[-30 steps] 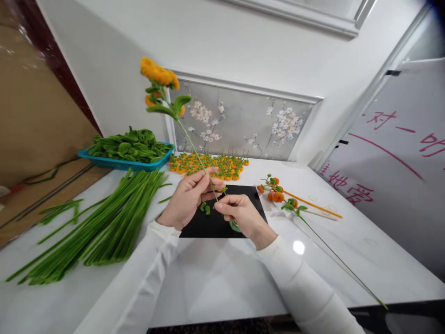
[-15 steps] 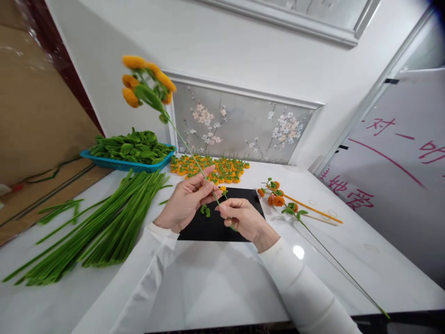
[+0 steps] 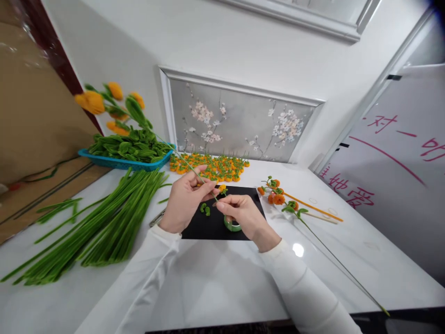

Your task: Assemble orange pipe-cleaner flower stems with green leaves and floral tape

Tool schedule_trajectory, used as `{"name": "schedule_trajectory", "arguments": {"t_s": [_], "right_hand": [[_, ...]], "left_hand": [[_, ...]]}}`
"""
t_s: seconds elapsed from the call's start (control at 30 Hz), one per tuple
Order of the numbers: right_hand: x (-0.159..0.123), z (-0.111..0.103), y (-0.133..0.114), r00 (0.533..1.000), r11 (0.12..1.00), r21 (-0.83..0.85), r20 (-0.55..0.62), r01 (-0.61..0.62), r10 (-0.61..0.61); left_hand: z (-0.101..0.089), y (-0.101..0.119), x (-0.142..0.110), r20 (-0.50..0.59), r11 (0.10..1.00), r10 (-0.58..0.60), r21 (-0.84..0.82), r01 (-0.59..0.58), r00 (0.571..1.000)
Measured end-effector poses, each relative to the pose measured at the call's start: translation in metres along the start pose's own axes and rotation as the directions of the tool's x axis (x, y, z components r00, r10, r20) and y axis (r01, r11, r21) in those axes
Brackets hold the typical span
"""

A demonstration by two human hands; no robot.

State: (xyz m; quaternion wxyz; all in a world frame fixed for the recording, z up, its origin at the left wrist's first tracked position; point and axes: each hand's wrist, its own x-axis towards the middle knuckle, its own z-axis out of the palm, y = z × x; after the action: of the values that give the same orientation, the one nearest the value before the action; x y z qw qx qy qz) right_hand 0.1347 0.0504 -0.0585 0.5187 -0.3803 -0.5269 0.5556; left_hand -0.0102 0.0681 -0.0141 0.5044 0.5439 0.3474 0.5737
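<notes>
A long artificial flower stem point(image 3: 187, 163) slants up to the left, topped by fuzzy orange blooms and green leaves that are blurred. My left hand point(image 3: 184, 202) is closed around it, fingers pinching the stem. Lower down, my right hand point(image 3: 245, 215) pinches the stem's lower end between thumb and forefinger. Partly behind the right hand lies a roll of green tape point(image 3: 232, 225) on a black mat point(image 3: 215, 229). Small green leaf pieces point(image 3: 205, 209) and a little orange flower point(image 3: 222, 189) are on the mat between and beyond the hands.
Green pipe cleaners point(image 3: 104, 222) lie bundled at left, below a blue basket point(image 3: 130, 164) of green leaves. Many small orange flowers point(image 3: 225, 169) stand in rows at the back. A finished-looking orange flower branch point(image 3: 278, 198) and sticks lie at right. A metal tool point(image 3: 157, 218) shows beside my left wrist.
The flower head has swung left and down, and the stem now leans further over and looks rotated. Both hands keep their grip. The tape roll shows more clearly below my right hand.
</notes>
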Motion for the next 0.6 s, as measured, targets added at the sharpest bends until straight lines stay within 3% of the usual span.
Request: {"name": "schedule_trajectory", "arguments": {"t_s": [0.17,0.37,0.5,0.6], "right_hand": [[-0.0010,-0.0038,0.0012,0.995,0.996,0.062,0.079,-0.072,0.067],[-0.0020,-0.0063,0.0017,0.958,0.955,0.189,0.221,-0.228,0.185],[-0.0032,-0.0075,0.0012,0.946,0.952,0.222,0.289,-0.212,0.143],[-0.0033,-0.0063,-0.0001,0.951,0.967,0.170,0.277,-0.187,0.135]], "left_hand": [[0.0037,0.0005,-0.0013,-0.004,0.997,-0.011,-0.070,0.011,1.000],[-0.0032,0.0040,-0.0006,0.182,0.983,-0.034,-0.170,0.066,0.983],[-0.0061,0.0062,0.0002,0.285,0.967,-0.009,-0.241,0.081,0.958],[-0.0028,0.0067,-0.0001,0.286,0.966,0.011,-0.251,0.064,0.958]]}}
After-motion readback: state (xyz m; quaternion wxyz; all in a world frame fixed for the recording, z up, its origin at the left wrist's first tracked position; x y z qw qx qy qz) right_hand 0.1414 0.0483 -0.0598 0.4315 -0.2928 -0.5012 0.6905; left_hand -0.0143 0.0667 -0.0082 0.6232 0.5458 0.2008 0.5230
